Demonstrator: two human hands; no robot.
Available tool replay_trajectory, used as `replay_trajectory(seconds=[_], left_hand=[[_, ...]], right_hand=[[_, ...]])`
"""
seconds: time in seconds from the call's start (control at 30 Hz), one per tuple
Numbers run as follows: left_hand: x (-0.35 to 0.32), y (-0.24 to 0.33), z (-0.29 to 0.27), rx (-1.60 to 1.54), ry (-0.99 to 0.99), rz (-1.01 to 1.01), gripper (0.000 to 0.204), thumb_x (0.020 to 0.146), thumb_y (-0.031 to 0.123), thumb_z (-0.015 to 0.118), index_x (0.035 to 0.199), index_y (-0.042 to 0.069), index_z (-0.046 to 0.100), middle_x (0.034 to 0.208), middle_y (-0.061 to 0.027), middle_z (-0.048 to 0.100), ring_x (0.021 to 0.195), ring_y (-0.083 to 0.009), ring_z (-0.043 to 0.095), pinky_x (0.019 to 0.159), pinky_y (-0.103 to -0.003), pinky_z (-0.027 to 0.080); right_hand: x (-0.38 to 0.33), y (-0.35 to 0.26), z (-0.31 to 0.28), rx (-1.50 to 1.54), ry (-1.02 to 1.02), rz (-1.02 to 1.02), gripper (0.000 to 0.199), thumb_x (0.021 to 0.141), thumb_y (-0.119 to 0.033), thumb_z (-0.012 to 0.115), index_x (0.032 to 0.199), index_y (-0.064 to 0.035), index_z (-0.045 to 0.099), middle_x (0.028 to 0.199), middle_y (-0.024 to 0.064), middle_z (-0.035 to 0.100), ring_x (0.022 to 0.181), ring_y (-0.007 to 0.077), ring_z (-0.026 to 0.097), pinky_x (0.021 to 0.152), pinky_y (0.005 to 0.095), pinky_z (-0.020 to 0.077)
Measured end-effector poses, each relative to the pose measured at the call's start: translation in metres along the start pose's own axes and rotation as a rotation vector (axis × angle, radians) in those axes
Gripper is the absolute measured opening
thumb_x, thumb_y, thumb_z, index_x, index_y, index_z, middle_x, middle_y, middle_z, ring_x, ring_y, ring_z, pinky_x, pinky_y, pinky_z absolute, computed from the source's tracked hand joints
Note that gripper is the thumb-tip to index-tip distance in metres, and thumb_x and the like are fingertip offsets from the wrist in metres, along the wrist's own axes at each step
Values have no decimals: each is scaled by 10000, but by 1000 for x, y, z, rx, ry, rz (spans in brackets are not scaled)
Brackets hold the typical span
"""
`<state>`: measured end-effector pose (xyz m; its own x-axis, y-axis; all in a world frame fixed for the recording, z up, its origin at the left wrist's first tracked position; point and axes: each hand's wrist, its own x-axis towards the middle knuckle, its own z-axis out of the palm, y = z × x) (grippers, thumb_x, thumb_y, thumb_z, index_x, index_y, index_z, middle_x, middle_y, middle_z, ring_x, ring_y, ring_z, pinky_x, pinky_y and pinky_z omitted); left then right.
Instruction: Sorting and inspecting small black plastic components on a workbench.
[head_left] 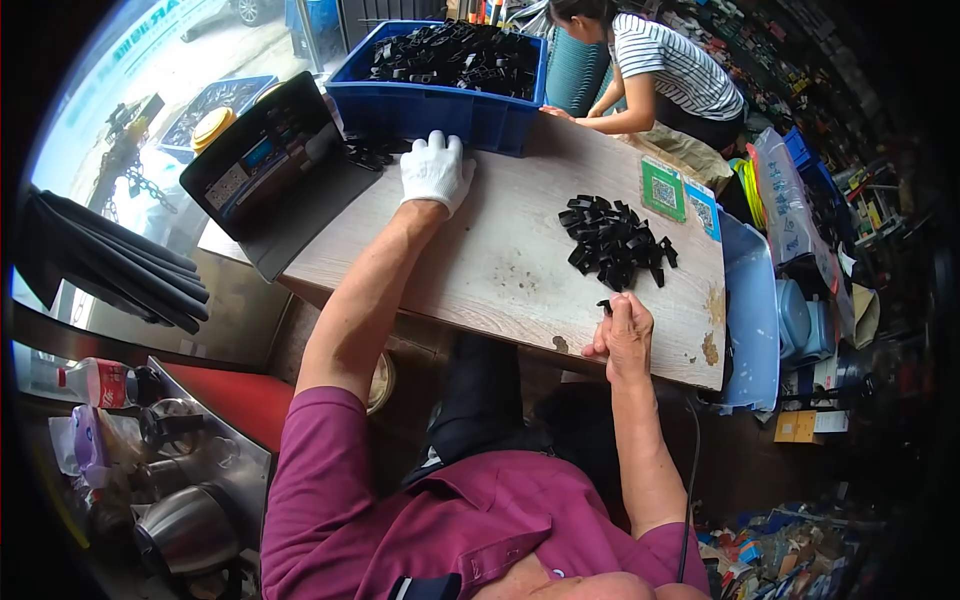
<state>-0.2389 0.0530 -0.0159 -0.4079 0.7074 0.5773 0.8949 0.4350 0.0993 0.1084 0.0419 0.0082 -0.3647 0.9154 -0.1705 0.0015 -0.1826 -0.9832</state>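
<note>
My left hand (437,172), in a white knit glove, rests on the table (490,240) with its fingers stretched toward the blue bin and slightly apart. Just left of its fingertips lie a few loose black plastic pieces (368,153). My bare right hand (626,335) is at the table's near edge, its thumb and fingers pinching a small black plastic piece (604,306). Beyond that hand spreads a heap of similar black pieces (612,240). At the table's far side stands the blue bin (430,108), full of black plastic parts (455,55).
A tablet (265,160) in a folding cover leans at the table's left. Green and blue code cards (663,188) lie at the right corner. A light blue tub (750,310) stands beside the table. Another person (670,70) bends over beyond it. A steel kettle (190,530) sits lower left.
</note>
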Motion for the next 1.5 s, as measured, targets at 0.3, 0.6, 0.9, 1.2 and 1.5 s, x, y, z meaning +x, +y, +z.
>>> replay_trajectory(seconds=[0.3, 0.6, 0.9, 1.2, 1.5], left_hand=[[-16, 25, -22, -193, -13, 301, 243, 855, 290, 688, 968, 76, 671, 1061, -116, 630, 933, -326, 622, 771, -433, 512], [-38, 35, -37, -387, 44, 529, 136, 801, 182, 686, 737, 75, 633, 888, -100, 616, 862, -305, 612, 722, -411, 518], [-54, 44, -46, -528, 84, 449, 206, 820, 153, 664, 1011, 75, 669, 999, -116, 667, 964, -343, 617, 824, -419, 513], [-52, 60, -35, -175, -20, 105, 181, 870, 277, 655, 823, 109, 700, 861, -107, 691, 804, -341, 630, 722, -466, 513], [-53, 64, -36, -321, 93, 66, 179, 870, 286, 663, 846, 110, 689, 847, -122, 688, 810, -353, 629, 692, -456, 510]], right_hand=[[0, 0, -2, 47, 28, -8, 281, 998, -281, 510, 815, -68, 499, 513, -23, 412, 375, 61, 407, 344, 266, 481], [0, 4, -7, 50, -16, -47, 281, 1021, -318, 511, 868, -82, 521, 521, -35, 394, 407, 61, 422, 367, 272, 503], [-1, 1, -3, 107, 32, -25, 276, 975, -240, 558, 780, -49, 514, 542, -18, 429, 362, 58, 396, 332, 268, 455], [-1, 3, -3, 92, -9, -45, 254, 994, -252, 534, 801, -91, 500, 518, -36, 412, 386, 59, 415, 346, 271, 480], [1, 5, -6, 97, -1, -46, 259, 1010, -282, 515, 855, -75, 522, 514, -25, 428, 385, 61, 418, 346, 275, 486]])
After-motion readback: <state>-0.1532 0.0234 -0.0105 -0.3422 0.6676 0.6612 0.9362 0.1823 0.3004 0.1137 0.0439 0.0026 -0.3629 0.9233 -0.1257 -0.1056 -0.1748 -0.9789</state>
